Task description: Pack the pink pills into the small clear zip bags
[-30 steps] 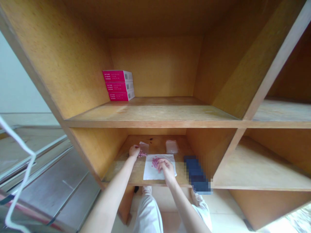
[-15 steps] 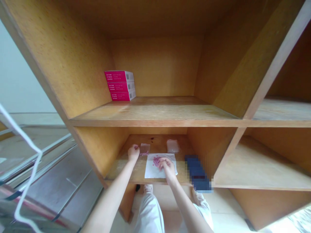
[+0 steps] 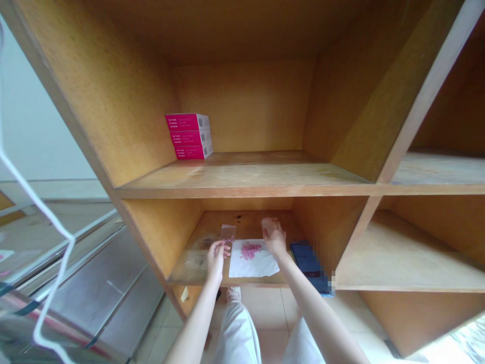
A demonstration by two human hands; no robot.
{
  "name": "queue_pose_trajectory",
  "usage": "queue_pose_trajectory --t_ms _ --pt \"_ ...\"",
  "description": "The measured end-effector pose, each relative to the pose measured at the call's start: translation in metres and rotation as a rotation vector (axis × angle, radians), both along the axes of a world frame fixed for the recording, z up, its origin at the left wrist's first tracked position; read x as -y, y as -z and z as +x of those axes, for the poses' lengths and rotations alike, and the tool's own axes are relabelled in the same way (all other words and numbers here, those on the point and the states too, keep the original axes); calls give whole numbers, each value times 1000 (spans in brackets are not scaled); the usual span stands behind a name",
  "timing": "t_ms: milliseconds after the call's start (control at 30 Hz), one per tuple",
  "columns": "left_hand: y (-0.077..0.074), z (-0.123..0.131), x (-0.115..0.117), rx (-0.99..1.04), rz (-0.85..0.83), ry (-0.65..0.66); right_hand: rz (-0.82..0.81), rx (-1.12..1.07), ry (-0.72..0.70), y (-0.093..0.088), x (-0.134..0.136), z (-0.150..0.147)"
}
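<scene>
Wooden shelf unit (image 3: 242,190) fills most of the view, and the work happens in one low compartment of it, on the lower shelf (image 3: 193,258). At this moment both hands are busy with bags, not with the loose beads. The left hand (image 3: 216,260) is nearly closed and pinches the lower part of a clear plastic bag (image 3: 228,233), which stands up just beside the paper, with a few pink beads visible inside it. The right hand (image 3: 273,237) is partly closed and seems to hold the edge of a second clear bag (image 3: 267,225), but this bag is hard to see well. Between the hands lies one white paper sheet (image 3: 257,265), and one small heap of pink beads (image 3: 251,251) rests on it. The beads are too many and too small for me to count. So there are two bags, one sheet and one heap. Just right of the sheet lies one dark phone (image 3: 305,260), blurred in the picture. On the shelf above stand three pink boxes (image 3: 188,136), stacked one on another.
</scene>
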State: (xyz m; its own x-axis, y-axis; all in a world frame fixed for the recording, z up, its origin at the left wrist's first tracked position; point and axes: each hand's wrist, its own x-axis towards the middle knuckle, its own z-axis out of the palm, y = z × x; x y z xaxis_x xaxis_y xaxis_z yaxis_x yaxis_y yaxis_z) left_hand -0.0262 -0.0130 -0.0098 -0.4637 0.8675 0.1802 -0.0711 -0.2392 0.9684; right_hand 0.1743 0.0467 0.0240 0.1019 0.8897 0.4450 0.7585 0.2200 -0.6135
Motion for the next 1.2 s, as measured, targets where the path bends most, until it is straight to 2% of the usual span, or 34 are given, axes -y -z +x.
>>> queue_pose_trajectory --t_ms 100,233,667,833,933,1000,1100,1133,1200 --pt "5 2 4 -40 5 40 -131 241 99 1 -9 3" --pt "11 0 5 -92 -7 97 -234 353 105 6 -12 4" --pt "12 -1 6 -121 -2 105 -343 287 125 6 -21 5" --pt "13 -1 5 -120 2 118 -277 223 176 7 -25 6" --pt "13 -1 4 -122 2 120 -135 79 201 1 -24 8" --pt "12 -1 5 -122 1 113 11 -91 177 -5 -19 7" --pt "9 0 6 -116 3 100 168 -471 3 -12 -4 -1" --pt "7 0 7 -111 4 95 166 -633 -67 -13 3 -5" --pt "2 1 8 -103 4 92 61 -912 -148 -12 18 -15"
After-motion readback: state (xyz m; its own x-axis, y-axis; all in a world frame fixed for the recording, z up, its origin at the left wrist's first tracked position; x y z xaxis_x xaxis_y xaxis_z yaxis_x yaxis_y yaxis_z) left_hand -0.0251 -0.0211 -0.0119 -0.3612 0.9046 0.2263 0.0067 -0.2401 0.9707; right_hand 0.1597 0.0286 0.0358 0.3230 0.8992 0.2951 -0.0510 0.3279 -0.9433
